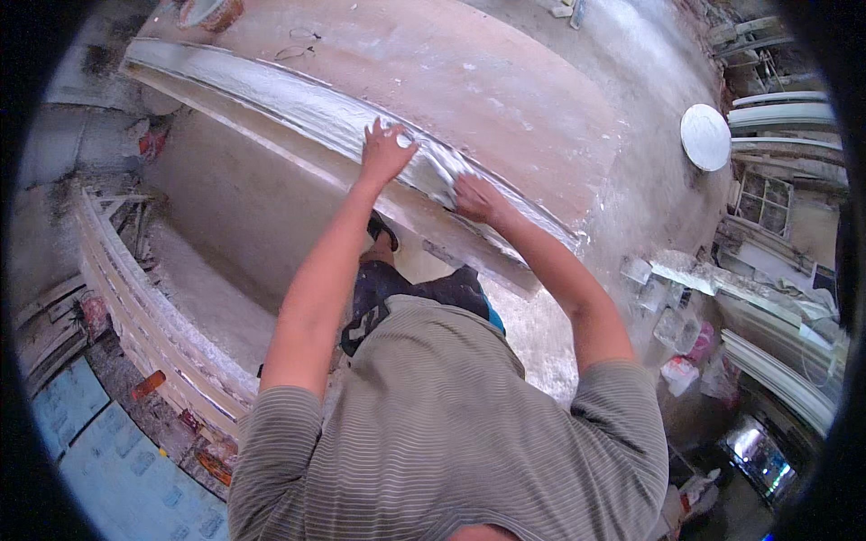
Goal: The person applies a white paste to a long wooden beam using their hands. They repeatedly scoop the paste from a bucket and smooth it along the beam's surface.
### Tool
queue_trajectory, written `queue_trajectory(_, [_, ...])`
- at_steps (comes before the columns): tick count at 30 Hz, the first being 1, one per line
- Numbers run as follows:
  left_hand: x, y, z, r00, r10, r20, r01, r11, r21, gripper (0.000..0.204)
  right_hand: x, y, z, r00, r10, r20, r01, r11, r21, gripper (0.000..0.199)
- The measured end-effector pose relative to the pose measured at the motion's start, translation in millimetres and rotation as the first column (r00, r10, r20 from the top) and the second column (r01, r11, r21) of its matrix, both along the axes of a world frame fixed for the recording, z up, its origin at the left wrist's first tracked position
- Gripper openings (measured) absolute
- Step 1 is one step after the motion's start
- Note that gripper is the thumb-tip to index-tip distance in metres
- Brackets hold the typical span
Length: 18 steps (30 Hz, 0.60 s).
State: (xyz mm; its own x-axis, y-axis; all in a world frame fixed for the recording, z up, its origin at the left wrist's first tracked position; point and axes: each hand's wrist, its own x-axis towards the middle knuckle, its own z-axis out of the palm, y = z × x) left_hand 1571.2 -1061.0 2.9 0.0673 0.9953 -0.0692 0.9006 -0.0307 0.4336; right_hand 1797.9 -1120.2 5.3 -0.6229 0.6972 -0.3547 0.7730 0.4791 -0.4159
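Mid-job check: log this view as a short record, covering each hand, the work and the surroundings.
Left hand: on the long whitish strip, fingers spread
Right hand: at the strip, right of the left hand; blurred, grip unclear
Work surface: pale, pinkish, strip along its near edge
Far left: reddish container
Right side: round white disc, pale curved lengths
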Motion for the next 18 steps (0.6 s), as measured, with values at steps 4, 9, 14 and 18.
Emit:
queue_trajectory(4, [-69, 42, -7, 0.999, 0.018, 0.046, -0.022, 0.995, 0.096, 0.055, -107, 73, -23, 0.99, 0.087, -0.108, -0.073, 0.989, 0.132, 0.021])
queue_trajectory(9, [-170, 71, 18, 0.844, 0.23, 0.484, -0.245, 0.969, -0.034, 0.044, -165, 115, -25, 0.984, 0.147, -0.096, -0.134, 0.983, 0.129, 0.023])
queue_trajectory(14, [-276, 20, 26, 0.593, 0.612, 0.524, -0.632, 0.757, -0.169, 0.044, -46, 25, 5, 0.958, 0.079, 0.276, -0.023, 0.979, -0.201, 0.021])
queue_trajectory(18, [-347, -58, 7, 0.37, 0.699, 0.612, -0.644, 0.668, -0.373, 0.047, 84, -74, -27, 0.872, -0.064, 0.485, 0.156, 0.976, -0.154, 0.033])
